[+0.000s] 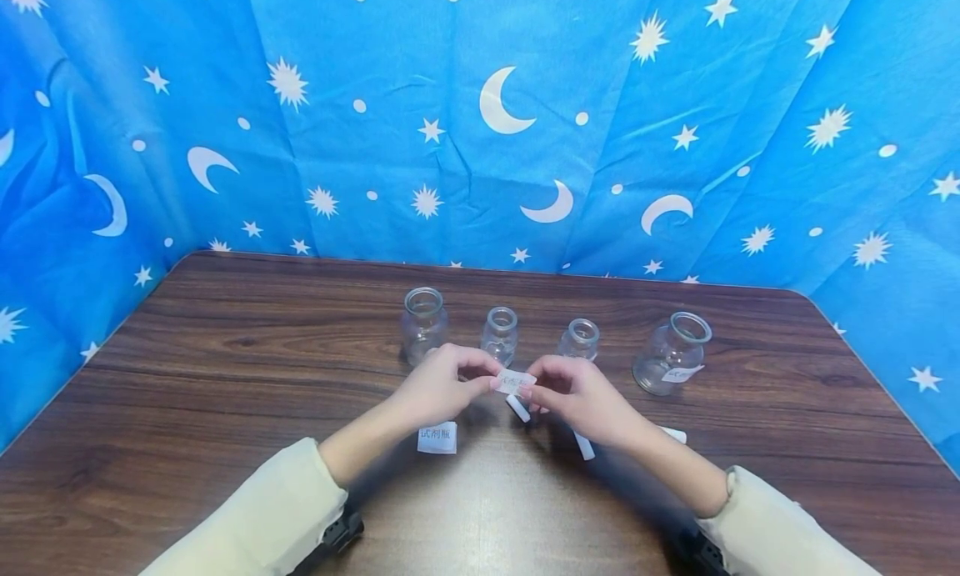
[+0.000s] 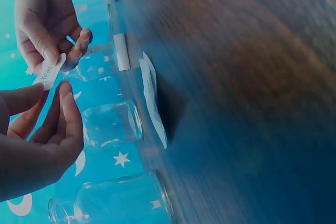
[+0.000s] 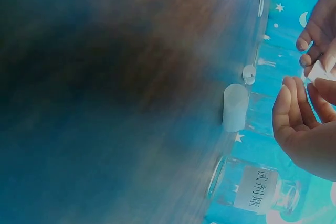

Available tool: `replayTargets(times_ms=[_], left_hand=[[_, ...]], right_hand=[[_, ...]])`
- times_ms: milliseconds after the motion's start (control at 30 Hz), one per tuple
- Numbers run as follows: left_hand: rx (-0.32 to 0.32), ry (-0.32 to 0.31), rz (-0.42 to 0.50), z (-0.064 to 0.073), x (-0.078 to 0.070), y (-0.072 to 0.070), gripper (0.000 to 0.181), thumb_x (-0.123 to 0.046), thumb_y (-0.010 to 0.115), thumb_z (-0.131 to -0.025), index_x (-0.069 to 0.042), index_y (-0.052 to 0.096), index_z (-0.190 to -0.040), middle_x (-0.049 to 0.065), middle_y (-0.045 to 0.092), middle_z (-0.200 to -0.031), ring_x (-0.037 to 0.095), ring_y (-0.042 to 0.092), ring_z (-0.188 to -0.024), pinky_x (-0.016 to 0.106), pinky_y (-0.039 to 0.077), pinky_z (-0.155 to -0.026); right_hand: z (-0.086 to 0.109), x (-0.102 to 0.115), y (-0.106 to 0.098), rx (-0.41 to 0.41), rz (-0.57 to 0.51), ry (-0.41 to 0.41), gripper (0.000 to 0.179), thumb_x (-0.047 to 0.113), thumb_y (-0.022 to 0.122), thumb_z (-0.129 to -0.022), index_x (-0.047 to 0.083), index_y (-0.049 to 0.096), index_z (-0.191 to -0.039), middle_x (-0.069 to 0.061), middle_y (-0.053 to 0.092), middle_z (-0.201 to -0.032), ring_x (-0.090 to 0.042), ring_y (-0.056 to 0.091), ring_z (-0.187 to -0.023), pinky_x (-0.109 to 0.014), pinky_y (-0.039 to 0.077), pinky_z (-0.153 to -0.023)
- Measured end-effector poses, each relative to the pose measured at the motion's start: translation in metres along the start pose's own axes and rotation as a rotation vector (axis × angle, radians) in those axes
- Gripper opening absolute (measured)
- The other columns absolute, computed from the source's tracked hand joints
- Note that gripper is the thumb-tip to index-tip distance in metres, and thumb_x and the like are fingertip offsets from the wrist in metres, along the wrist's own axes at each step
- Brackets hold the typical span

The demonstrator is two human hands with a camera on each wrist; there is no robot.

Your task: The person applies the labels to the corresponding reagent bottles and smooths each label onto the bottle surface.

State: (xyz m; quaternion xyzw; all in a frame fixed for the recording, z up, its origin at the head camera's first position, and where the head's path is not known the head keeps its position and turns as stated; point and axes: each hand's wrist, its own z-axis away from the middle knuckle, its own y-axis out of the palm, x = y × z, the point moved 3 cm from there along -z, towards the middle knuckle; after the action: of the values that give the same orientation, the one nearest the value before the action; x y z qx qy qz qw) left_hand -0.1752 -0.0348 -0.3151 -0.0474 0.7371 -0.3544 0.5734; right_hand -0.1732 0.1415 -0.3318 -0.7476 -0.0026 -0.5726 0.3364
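Both hands hold a small white paper label point(image 1: 513, 382) with dark writing up over the table, between them. At its left end, my left hand point(image 1: 438, 386) pinches it between thumb and fingers. The right hand point(image 1: 587, 394) pinches the other end. Two small glass jars, one point(image 1: 500, 336) near the left fingers and another point(image 1: 582, 340) behind the right hand, stand upright without lids. In the left wrist view the label point(image 2: 51, 72) is stretched from thumb to thumb. Another white label point(image 1: 437, 439) with dark characters lies below the left hand.
A larger glass jar point(image 1: 423, 330) stands at the left of the row. At the right end, another larger jar point(image 1: 660, 355) bears a white label point(image 3: 255, 189) on its side. White rolled pieces point(image 1: 517, 408) lie on the wooden table point(image 1: 247, 334), partly under the right arm.
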Motion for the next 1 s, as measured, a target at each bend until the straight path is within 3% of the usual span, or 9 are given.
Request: replayTargets(times_ms=[133,233,367,567,800,1000], left_hand=[[-0.054,-0.049,-0.007,-0.002,0.007,0.0,0.009,-0.009,0.065,-0.083,-0.008,0.07,-0.091,-0.003,0.066,-0.081,0.009,0.056,-0.075,0.027,0.045,-0.068],[-0.094,-0.043,-0.019,-0.005,0.011,0.001,0.009,-0.008,0.067,-0.081,-0.007,0.07,-0.089,-0.002,0.066,-0.079,0.009,0.056,-0.072,0.026,0.045,-0.066],[-0.137,-0.037,-0.041,-0.008,0.014,0.001,0.008,-0.006,0.069,-0.079,-0.006,0.069,-0.087,-0.002,0.065,-0.073,0.008,0.055,-0.067,0.025,0.043,-0.062],[-0.161,-0.107,-0.028,-0.011,0.019,0.001,0.016,-0.006,0.07,-0.077,-0.005,0.061,-0.091,-0.002,0.064,-0.071,0.009,0.058,-0.064,0.024,0.044,-0.059],[-0.183,-0.144,-0.003,-0.013,0.023,0.002,0.037,-0.003,0.07,-0.077,0.0,0.049,-0.108,0.004,0.066,-0.073,0.014,0.061,-0.065,0.025,0.044,-0.056],[-0.18,-0.169,-0.045,-0.019,0.029,0.006,0.054,-0.004,0.07,-0.077,0.001,0.043,-0.124,0.001,0.066,-0.073,0.011,0.06,-0.062,0.024,0.044,-0.056]], right_hand=[[-0.003,0.0,0.002,-0.048,0.059,-0.01,0.004,0.004,0.06,-0.086,0.001,0.062,-0.083,-0.005,0.06,-0.073,-0.02,0.056,-0.066,-0.027,0.048,-0.059],[-0.007,0.002,0.003,-0.102,0.113,-0.016,0.003,0.003,0.062,-0.084,0.001,0.063,-0.083,-0.004,0.061,-0.077,-0.017,0.056,-0.07,-0.029,0.049,-0.063],[-0.011,0.006,0.004,-0.163,0.175,0.006,0.003,0.004,0.063,-0.084,0.001,0.065,-0.082,-0.008,0.063,-0.091,-0.02,0.058,-0.082,-0.034,0.05,-0.07],[-0.017,0.004,0.007,-0.192,0.207,0.048,0.007,0.003,0.063,-0.083,0.001,0.062,-0.077,-0.018,0.06,-0.106,-0.03,0.058,-0.096,-0.034,0.051,-0.076],[-0.022,-0.002,0.01,-0.193,0.245,0.063,0.01,0.002,0.064,-0.082,0.003,0.06,-0.073,-0.021,0.056,-0.115,-0.033,0.059,-0.096,-0.037,0.051,-0.076],[-0.027,-0.005,0.011,-0.196,0.261,0.088,0.011,0.002,0.064,-0.082,0.003,0.06,-0.072,-0.021,0.054,-0.12,-0.033,0.059,-0.096,-0.038,0.049,-0.079]])
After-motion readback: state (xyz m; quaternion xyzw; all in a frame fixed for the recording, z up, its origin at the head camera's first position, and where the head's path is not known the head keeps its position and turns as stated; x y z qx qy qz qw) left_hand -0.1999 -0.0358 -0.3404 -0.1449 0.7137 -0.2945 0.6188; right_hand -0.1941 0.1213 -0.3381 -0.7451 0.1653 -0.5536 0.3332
